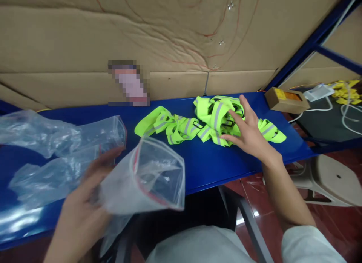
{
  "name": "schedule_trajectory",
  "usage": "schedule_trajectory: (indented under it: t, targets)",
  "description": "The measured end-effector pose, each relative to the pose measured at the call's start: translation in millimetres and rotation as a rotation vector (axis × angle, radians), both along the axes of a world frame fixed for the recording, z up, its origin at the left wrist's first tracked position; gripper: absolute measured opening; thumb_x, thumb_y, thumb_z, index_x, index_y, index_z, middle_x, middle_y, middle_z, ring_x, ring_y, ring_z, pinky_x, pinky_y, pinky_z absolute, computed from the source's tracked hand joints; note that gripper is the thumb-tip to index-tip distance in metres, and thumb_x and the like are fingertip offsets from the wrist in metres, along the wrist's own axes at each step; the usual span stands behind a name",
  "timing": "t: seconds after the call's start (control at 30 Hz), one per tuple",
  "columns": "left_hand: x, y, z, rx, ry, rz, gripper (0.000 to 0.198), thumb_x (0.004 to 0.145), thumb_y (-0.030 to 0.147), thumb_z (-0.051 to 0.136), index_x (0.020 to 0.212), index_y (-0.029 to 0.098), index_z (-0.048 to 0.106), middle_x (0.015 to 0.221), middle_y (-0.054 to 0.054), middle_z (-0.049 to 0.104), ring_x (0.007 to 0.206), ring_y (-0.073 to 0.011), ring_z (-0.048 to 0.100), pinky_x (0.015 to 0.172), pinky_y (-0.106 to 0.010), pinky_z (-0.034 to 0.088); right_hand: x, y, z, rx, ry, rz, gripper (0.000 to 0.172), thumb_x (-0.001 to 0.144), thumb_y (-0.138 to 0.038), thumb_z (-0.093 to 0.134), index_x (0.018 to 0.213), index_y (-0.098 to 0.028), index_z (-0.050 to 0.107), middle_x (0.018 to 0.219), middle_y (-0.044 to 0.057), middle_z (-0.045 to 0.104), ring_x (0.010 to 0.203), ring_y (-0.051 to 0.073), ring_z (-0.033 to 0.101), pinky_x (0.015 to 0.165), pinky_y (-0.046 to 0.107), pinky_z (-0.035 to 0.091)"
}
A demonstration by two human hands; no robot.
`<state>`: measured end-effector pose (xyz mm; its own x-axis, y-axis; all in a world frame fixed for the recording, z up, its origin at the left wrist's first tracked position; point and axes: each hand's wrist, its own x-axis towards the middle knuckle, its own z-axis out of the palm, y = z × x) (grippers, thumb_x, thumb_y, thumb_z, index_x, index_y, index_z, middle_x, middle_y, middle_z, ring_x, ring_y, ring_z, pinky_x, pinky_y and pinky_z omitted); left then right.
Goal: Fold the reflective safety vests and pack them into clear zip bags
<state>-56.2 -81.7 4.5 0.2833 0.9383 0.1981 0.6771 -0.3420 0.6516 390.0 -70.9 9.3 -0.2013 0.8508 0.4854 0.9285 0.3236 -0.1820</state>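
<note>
My left hand is wrapped round a clear plastic zip bag with a red seal line. The bag's mouth gapes toward the right, and I see nothing inside it. Over a pile of neon yellow-green reflective straps reaches my right hand, its fingers spread. Those fingers are at the straps' near side; whether they touch them I cannot tell. Grey stripes run along the straps, and black buckles show among them. More of the strapping lies to the left on the blue table.
Other clear plastic bags lie at the table's left. A cardboard box stands at the right end, with white cables and yellow material beyond. A cardboard wall backs the table. A beige plastic stool stands at lower right.
</note>
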Motion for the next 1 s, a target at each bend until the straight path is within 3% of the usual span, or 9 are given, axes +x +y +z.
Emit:
schedule_trajectory:
  t: [0.07, 0.17, 0.23, 0.3, 0.5, 0.67, 0.83, 0.9, 1.0]
  targets:
    - [28, 23, -6.5, -0.076, -0.106, -0.015, 0.022, 0.086, 0.038, 0.066, 0.107, 0.032, 0.067, 0.160, 0.000, 0.047, 0.147, -0.0366, 0.046, 0.121, -0.062, 0.042, 18, -24, -8.1, -0.051, 0.015, -0.083, 0.081, 0.095, -0.062, 0.061, 0.162, -0.032, 0.027, 0.174, 0.012, 0.003, 0.161, 0.038, 0.015, 0.123, 0.064, 0.027]
    - [61, 63, -21.5, -0.075, -0.063, -0.124, 0.022, 0.085, 0.043, 0.064, 0.099, 0.027, 0.070, 0.162, -0.003, 0.044, 0.155, -0.0383, 0.032, 0.124, -0.060, 0.037, 61, -60, -26.4, -0.090, 0.037, -0.334, 0.092, 0.089, -0.071, 0.063, 0.164, -0.034, 0.025, 0.174, 0.012, 0.000, 0.160, 0.043, 0.010, 0.124, 0.068, 0.021]
    - [82, 87, -31.4, -0.121, -0.035, -0.183, 0.026, 0.086, 0.046, 0.065, 0.099, 0.024, 0.070, 0.166, -0.005, 0.040, 0.157, -0.0382, 0.028, 0.126, -0.058, 0.032, 89, -73, -41.4, -0.192, 0.050, -0.471, 0.099, 0.085, -0.077, 0.061, 0.165, -0.033, 0.022, 0.174, 0.013, -0.004, 0.159, 0.048, 0.007, 0.120, 0.076, 0.013]
    - [106, 103, -37.7, -0.164, -0.036, -0.263, 0.031, 0.085, 0.050, 0.067, 0.098, 0.022, 0.071, 0.168, -0.008, 0.036, 0.158, -0.0390, 0.023, 0.127, -0.057, 0.028, 108, -73, -55.6, -0.284, 0.106, -0.484, 0.103, 0.085, -0.080, 0.056, 0.166, -0.031, 0.017, 0.174, 0.015, -0.005, 0.159, 0.048, 0.005, 0.119, 0.077, 0.016]
    - [178, 121, -36.3, -0.197, -0.063, -0.465, 0.018, 0.081, 0.037, 0.070, 0.087, 0.020, 0.069, 0.172, -0.008, 0.025, 0.159, -0.0373, 0.024, 0.125, -0.055, 0.032, 105, -19, -73.8, -0.305, 0.080, -0.293, 0.111, 0.080, -0.083, 0.061, 0.167, -0.032, 0.015, 0.175, 0.014, -0.006, 0.160, 0.045, 0.004, 0.122, 0.070, 0.022]
    - [217, 149, -40.8, -0.157, -0.123, -0.460, 0.015, 0.080, 0.031, 0.071, 0.086, 0.018, 0.068, 0.172, -0.013, 0.024, 0.160, -0.0379, 0.020, 0.126, -0.057, 0.026, 113, 44, -69.4, -0.298, 0.084, -0.290, 0.113, 0.079, -0.085, 0.060, 0.166, -0.025, 0.021, 0.174, 0.021, 0.000, 0.158, 0.048, 0.009, 0.118, 0.075, 0.022]
    - [237, 164, -39.7, -0.100, -0.175, -0.403, 0.014, 0.085, 0.031, 0.069, 0.086, 0.017, 0.067, 0.169, -0.016, 0.030, 0.158, -0.0370, 0.025, 0.126, -0.056, 0.026, 131, 75, -58.8, -0.366, 0.139, -0.345, 0.121, 0.073, -0.089, 0.062, 0.167, -0.026, 0.018, 0.174, 0.020, -0.002, 0.159, 0.050, 0.001, 0.115, 0.081, 0.014]
    - [228, 154, -32.7, -0.056, -0.209, -0.378, 0.014, 0.086, 0.032, 0.068, 0.087, 0.018, 0.067, 0.167, -0.014, 0.036, 0.158, -0.0339, 0.026, 0.127, -0.053, 0.025, 135, 66, -55.6, -0.378, 0.132, -0.366, 0.122, 0.074, -0.087, 0.062, 0.167, -0.026, 0.015, 0.174, 0.018, -0.005, 0.159, 0.048, -0.004, 0.116, 0.081, 0.008]
    - [190, 122, -18.3, 0.008, -0.321, -0.301, 0.021, 0.085, 0.038, 0.070, 0.095, 0.019, 0.068, 0.159, -0.012, 0.048, 0.152, -0.0313, 0.038, 0.125, -0.046, 0.031, 130, 28, -51.3, -0.267, 0.094, -0.358, 0.115, 0.080, -0.083, 0.060, 0.168, -0.025, 0.012, 0.175, 0.018, -0.002, 0.160, 0.047, -0.003, 0.119, 0.078, 0.005]
